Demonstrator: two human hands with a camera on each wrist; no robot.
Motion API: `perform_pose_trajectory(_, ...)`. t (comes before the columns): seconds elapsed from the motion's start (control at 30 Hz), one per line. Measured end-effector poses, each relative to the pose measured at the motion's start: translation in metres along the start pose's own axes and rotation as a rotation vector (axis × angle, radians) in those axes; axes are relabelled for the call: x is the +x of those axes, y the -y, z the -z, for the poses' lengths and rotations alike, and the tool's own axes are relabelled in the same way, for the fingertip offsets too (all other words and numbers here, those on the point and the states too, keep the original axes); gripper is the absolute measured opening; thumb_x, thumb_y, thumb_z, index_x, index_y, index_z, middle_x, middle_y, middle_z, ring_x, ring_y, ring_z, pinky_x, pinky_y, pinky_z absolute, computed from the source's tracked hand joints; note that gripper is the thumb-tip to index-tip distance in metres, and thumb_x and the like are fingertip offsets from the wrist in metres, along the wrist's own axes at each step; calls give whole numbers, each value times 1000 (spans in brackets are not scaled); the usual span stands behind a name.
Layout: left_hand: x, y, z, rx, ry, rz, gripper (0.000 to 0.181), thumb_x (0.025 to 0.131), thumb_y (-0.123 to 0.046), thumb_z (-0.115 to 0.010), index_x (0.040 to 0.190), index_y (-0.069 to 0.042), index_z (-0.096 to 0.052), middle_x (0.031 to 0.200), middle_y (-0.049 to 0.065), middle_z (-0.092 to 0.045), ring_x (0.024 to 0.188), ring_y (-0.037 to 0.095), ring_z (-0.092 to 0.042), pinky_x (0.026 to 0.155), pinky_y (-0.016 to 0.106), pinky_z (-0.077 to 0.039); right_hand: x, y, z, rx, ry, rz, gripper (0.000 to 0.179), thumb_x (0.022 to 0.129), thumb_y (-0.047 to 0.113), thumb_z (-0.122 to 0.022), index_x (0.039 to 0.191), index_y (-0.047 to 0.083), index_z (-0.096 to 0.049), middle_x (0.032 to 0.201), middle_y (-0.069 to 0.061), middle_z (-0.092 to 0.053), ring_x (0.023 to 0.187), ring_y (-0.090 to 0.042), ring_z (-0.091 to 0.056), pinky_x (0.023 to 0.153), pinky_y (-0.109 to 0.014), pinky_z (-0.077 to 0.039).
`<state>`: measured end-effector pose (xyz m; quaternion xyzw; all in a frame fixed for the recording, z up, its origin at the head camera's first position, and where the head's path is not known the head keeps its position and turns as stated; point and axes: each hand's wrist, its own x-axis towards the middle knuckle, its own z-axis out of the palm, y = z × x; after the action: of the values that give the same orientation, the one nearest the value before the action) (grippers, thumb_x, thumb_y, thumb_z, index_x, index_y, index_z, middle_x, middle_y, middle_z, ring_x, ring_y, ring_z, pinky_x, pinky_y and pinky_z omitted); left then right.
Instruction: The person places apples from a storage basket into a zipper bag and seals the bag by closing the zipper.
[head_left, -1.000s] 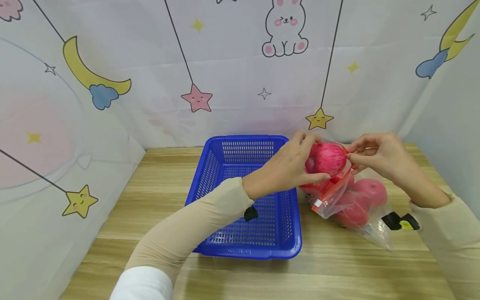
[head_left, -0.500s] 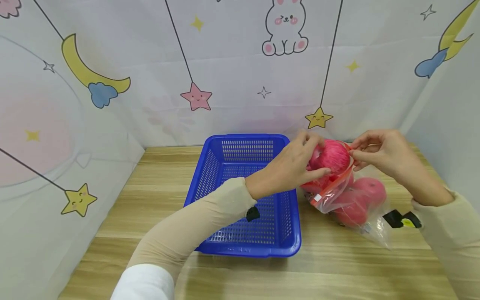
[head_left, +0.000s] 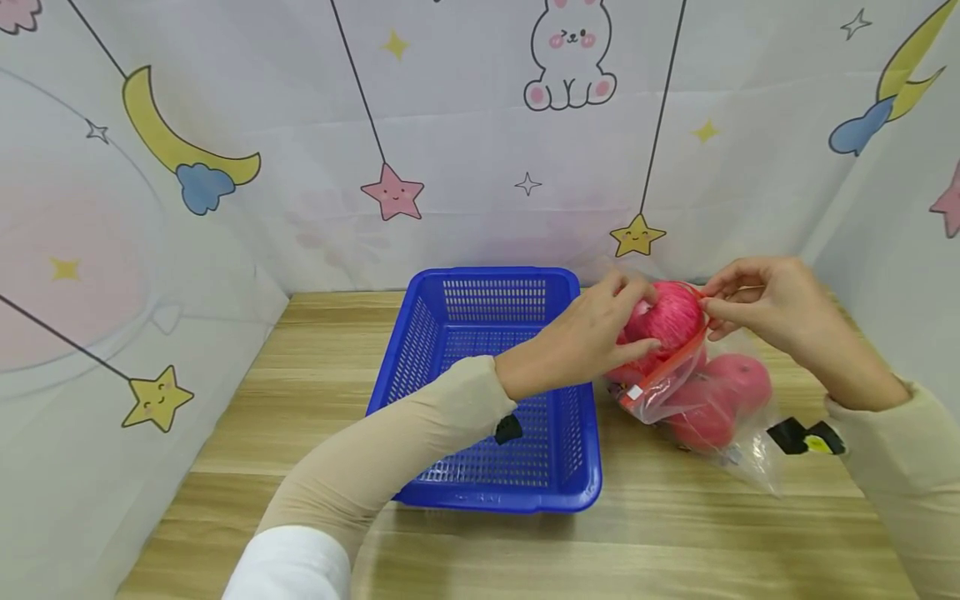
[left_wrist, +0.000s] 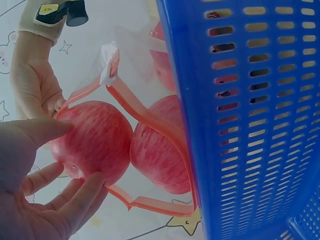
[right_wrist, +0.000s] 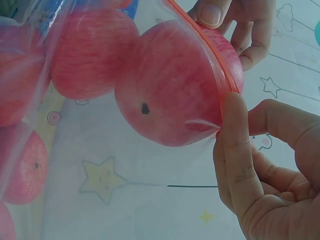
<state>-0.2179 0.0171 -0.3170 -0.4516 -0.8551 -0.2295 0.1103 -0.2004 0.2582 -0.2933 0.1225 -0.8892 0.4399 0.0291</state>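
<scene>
My left hand (head_left: 581, 337) grips a red apple (head_left: 673, 317) at the mouth of a clear zip bag (head_left: 753, 450) with a red-orange seal strip (head_left: 678, 357). In the left wrist view, the thumb and fingers (left_wrist: 82, 202) curl round this apple (left_wrist: 97, 140). Beside it a second apple (left_wrist: 162, 150) sits within the opening. My right hand (head_left: 776, 308) pinches the bag's edge at the far side, as the right wrist view shows between thumb and fingers (right_wrist: 237, 145). Several more apples (head_left: 738, 383) lie inside the bag on the table.
A blue perforated plastic basket (head_left: 495, 502) stands on the wood-grain table (head_left: 300, 400), left of the bag and partly under my left forearm. A white printed cloth backdrop (head_left: 457, 125) rises behind the table and along its sides.
Both hands have shifted slightly to the right, the gripped apple moving with them. The bag's opening has moved a little too. The basket stays in place.
</scene>
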Motion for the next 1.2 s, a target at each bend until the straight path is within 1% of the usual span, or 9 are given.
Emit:
perform_pose_trajectory(0.17, 2, -1, 0, 27, 32, 14, 44, 94, -31, -70, 128, -8, -54, 113, 7, -52, 92, 15, -57, 77, 19, -47, 1, -1, 1, -10, 1, -8, 20, 93, 3, -69, 106, -11, -63, 83, -8, -70, 61, -16, -70, 59, -25, -57)
perform_pose_trajectory(0.3, 3, -2, -1, 41, 35, 12, 45, 95, -29, -70, 130, -7, -55, 111, 6, -54, 91, 14, -57, 77, 18, -47, 2, -2, 2, -11, 2, -13, 21, 93, 4, -69, 106, -11, -63, 84, -9, -70, 62, -16, -70, 59, -26, -57)
perform_pose_trajectory(0.53, 4, -1, -1, 18, 24, 9, 42, 93, -25, -72, 127, -7, -55, 112, 4, -58, 95, 12, -58, 80, 15, -46, 3, -3, 3, -14, 2, -20, 21, 93, 4, -70, 107, -10, -64, 85, -9, -70, 62, -16, -70, 59, -26, -58)
perform_pose_trajectory(0.63, 5, 0, -2, 6, 18, 3, 40, 93, -23, -73, 124, -6, -56, 109, 4, -59, 92, 12, -57, 77, 15, -46, 4, -4, 3, -14, 0, -19, 21, 92, 4, -70, 106, -10, -64, 85, -9, -69, 62, -16, -70, 59, -26, -58)
perform_pose_trajectory(0.77, 6, 0, -3, 19, 22, 10, 38, 92, -23, -73, 124, -8, -58, 103, 3, -58, 88, 11, -56, 74, 14, -44, 4, -5, 3, -16, -3, -21, 21, 92, 4, -71, 106, -10, -64, 85, -9, -69, 62, -16, -70, 60, -25, -57)
perform_pose_trajectory(1.0, 10, -1, -4, 31, 39, 30, 35, 93, -23, -73, 124, -11, -62, 102, 2, -59, 88, 10, -57, 73, 14, -44, 6, -6, 5, -18, -1, -34, 22, 92, 4, -71, 107, -10, -64, 85, -8, -68, 62, -17, -70, 61, -24, -57)
perform_pose_trajectory(1.1, 12, -1, -5, 30, 48, 23, 34, 93, -21, -73, 124, -11, -63, 104, 3, -61, 91, 11, -58, 75, 13, -45, 6, -7, 6, -17, 2, -34, 22, 92, 4, -71, 108, -10, -64, 86, -9, -69, 62, -17, -70, 61, -25, -58)
perform_pose_trajectory(1.2, 14, 0, -6, 24, 51, 4, 34, 93, -18, -72, 124, -10, -63, 107, 4, -64, 97, 12, -60, 80, 14, -46, 7, -7, 7, -16, 2, -31, 22, 93, 5, -70, 108, -10, -64, 86, -9, -69, 62, -16, -70, 61, -25, -58)
